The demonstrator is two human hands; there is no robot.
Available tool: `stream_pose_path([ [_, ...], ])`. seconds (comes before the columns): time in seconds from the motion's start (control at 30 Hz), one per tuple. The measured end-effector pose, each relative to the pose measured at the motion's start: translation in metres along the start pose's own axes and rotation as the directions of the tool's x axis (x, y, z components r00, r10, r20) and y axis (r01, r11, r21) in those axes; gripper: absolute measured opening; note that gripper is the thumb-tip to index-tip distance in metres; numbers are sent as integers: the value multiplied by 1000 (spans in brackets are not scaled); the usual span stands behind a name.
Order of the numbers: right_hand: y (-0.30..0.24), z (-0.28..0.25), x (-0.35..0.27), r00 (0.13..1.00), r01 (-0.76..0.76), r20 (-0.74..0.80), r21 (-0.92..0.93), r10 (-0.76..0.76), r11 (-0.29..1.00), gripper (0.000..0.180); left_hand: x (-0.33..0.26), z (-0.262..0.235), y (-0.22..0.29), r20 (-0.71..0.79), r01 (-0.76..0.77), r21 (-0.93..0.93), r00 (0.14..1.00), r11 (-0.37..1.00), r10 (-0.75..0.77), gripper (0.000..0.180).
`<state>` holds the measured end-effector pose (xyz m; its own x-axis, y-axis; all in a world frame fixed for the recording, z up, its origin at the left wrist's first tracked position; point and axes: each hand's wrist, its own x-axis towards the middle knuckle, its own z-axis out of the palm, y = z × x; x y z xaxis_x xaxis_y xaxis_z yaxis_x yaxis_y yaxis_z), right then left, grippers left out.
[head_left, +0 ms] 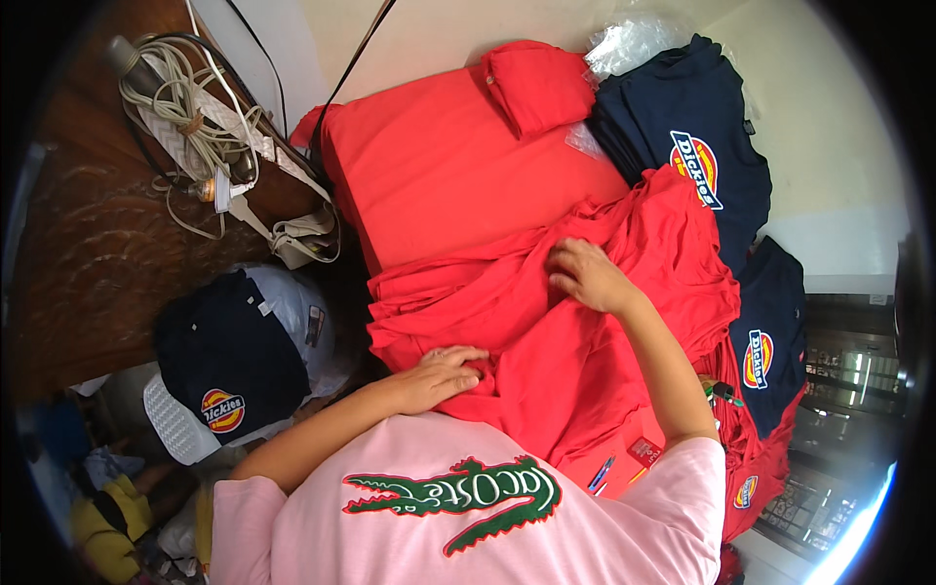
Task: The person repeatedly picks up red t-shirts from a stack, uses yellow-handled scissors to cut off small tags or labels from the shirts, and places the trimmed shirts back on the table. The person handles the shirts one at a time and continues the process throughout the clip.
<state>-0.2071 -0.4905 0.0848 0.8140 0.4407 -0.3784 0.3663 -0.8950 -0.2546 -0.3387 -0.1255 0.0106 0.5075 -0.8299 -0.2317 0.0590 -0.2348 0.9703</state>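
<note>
A heap of loose red shirts (546, 361) lies in front of me, its folds spread across the middle of the view. My left hand (444, 378) rests on the heap's near left part, fingers stretched out and lying flat. Farther off and to the right, my right hand (592, 276) bends its fingers down onto a fold of a red shirt and pinches it. The fingertips are partly hidden by the hand. Beyond both hands is a flat, smooth red cloth surface (458, 166), with a folded red shirt (536, 88) on its far edge.
Navy shirts with printed badges (673, 107) are stacked at the far right, near clear plastic bags (634, 44). Another navy shirt (229, 341) lies over white bags at left. Coiled cables (185, 107) sit on brown wood (78, 263). Pens (602, 475) lie close to my body.
</note>
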Motion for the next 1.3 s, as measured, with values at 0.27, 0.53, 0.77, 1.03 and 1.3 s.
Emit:
stream_pose_path([
  [0.27,2,-9,37,910,-112,-403,-11,98,994,70,18,-76,-31,-739,560,554,671,616,55,78],
  [0.53,1,-22,55,923,146,-346,-81,-165,986,47,2,-103,7,-564,303,647,807,699,173,45],
  [0.77,-14,-62,-42,935,148,-321,-32,-151,988,26,1,-72,31,-439,9,646,822,763,362,21],
  [1.03,-21,-23,-109,818,-90,-575,-153,-14,984,32,-2,-30,50,-325,-10,509,924,861,203,35],
  [1.3,-101,126,-156,668,-384,-577,274,470,882,31,-37,-112,23,-680,273,546,697,792,228,23],
])
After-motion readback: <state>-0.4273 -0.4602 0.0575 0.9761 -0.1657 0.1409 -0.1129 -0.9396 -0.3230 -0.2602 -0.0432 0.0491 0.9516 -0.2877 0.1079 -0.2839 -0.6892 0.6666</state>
